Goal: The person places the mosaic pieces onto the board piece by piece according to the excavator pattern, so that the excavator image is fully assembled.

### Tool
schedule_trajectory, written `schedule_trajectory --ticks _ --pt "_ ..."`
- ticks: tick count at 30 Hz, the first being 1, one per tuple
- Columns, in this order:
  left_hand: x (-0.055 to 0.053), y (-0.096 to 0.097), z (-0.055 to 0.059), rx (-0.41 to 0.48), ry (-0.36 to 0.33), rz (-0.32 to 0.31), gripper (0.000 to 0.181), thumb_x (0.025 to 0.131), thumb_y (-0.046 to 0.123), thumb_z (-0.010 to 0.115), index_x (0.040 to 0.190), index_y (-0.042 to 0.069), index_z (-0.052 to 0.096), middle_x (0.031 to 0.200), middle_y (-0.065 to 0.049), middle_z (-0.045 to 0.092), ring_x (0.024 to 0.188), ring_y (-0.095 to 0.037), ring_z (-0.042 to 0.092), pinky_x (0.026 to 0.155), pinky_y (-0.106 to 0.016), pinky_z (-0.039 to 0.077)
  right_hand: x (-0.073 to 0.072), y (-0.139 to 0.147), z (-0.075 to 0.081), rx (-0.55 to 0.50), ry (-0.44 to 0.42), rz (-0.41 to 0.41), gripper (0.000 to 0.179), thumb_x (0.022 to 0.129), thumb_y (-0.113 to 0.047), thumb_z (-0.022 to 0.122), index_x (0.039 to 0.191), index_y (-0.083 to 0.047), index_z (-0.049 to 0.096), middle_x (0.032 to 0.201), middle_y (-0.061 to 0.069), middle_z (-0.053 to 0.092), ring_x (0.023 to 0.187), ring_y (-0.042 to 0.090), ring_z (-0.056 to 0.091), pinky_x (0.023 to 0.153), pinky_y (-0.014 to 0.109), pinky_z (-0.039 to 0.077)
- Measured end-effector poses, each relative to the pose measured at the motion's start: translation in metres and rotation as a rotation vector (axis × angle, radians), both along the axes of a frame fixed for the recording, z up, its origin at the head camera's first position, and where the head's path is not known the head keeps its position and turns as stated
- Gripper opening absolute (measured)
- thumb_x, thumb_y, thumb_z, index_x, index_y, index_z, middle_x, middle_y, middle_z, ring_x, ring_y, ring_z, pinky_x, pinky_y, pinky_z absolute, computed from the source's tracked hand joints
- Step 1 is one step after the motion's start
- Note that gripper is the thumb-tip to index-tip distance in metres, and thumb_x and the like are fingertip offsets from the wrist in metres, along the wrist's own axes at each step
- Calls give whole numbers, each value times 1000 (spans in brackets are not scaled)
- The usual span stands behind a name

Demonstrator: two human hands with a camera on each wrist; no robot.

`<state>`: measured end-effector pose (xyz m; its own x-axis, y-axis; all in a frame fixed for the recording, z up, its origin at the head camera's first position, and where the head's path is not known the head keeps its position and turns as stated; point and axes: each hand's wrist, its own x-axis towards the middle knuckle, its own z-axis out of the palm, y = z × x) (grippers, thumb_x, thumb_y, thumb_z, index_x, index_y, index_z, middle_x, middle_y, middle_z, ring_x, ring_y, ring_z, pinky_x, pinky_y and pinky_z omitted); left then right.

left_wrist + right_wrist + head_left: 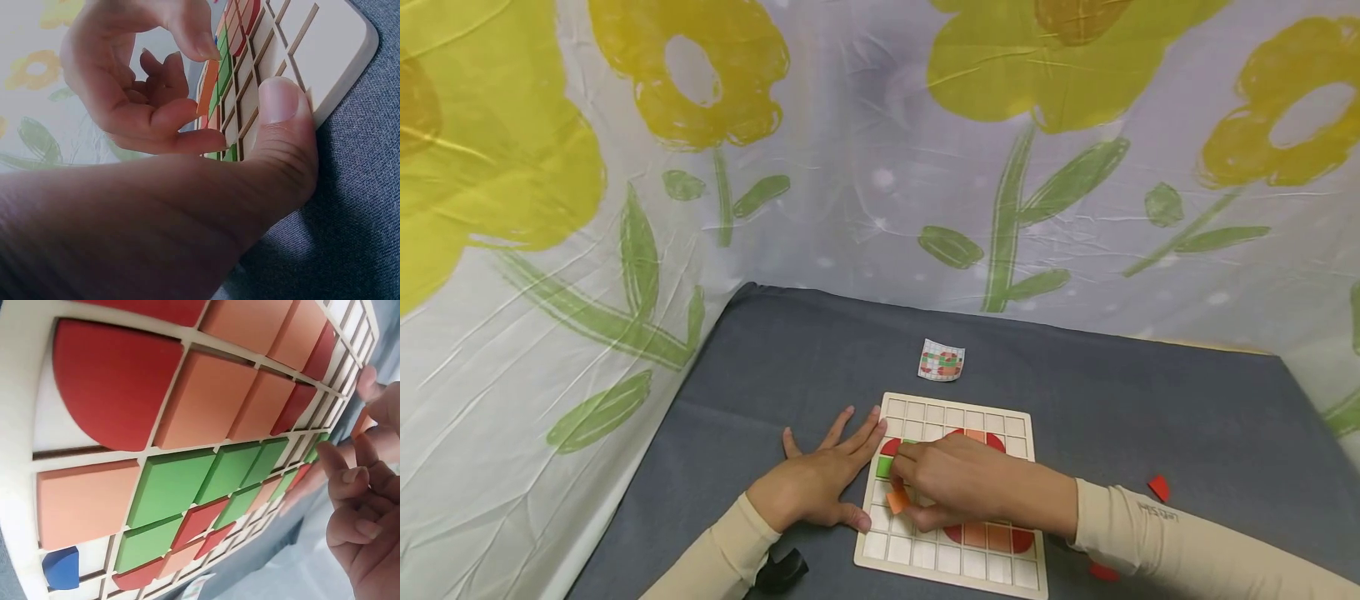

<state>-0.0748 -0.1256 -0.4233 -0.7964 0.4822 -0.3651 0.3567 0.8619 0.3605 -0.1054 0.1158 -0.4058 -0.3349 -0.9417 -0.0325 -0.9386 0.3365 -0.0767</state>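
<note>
In the head view my right hand (955, 479) is over the left-middle part of a wooden grid board (951, 577), pinching an orange square tile (898, 501) between thumb and fingers. The tile (207, 84) stands tilted on edge in the left wrist view. My left hand (820, 479) lies spread at the board's left side, thumb and fingertips touching its edge. Several tiles sit in the cells: a red quarter-round tile (115, 384), a peach square tile (87, 503), a green square tile (169, 487) and a blue rounded piece (61, 569). My right hand hides part of the grid.
Behind the board a small printed pattern card (941, 361) lies on the dark grey cloth (1112, 400). Loose red pieces are on the right, one red piece (1159, 487) beyond my sleeve and another red piece (1103, 572) nearer. A black object (782, 572) is beside my left wrist.
</note>
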Motion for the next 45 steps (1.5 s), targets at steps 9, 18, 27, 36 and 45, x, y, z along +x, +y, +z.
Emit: schedule_trajectory --ticks 9,18,27,36,45 --pt "0 0 0 1 7 -4 126 74 58 88 172 24 16 179 6 5 165 -32 0 94 -98 9 0 -5 -2 -51 19 -15 18 92 -36 74 94 -20 66 84 -12 55 60 0 43 50 17 39" --pt "0 0 1 13 1 2 125 75 56 89 172 24 16 179 6 5 165 -32 -1 95 -98 7 2 -17 -6 28 88 -39 22 92 -39 74 92 -19 66 84 -8 58 57 2 46 45 22 37" --pt "0 -1 0 23 0 -1 125 75 56 88 172 24 15 179 6 4 165 -32 -1 95 -98 7 2 -24 -9 67 132 -44 27 94 -44 73 94 -17 69 85 -6 62 59 3 54 47 23 44" --pt "1 -1 -1 28 3 3 126 74 56 89 172 24 16 179 6 4 165 -32 -1 95 -98 6 3 -27 -9 62 160 -66 30 94 -47 74 88 -18 69 82 -6 62 60 5 58 47 24 45" --pt "1 -1 -1 22 -1 3 127 74 58 88 172 24 15 179 7 3 165 -32 -3 95 -98 5 0 -28 -9 19 150 -78 31 95 -47 74 93 -18 65 85 -8 61 60 3 56 46 23 43"
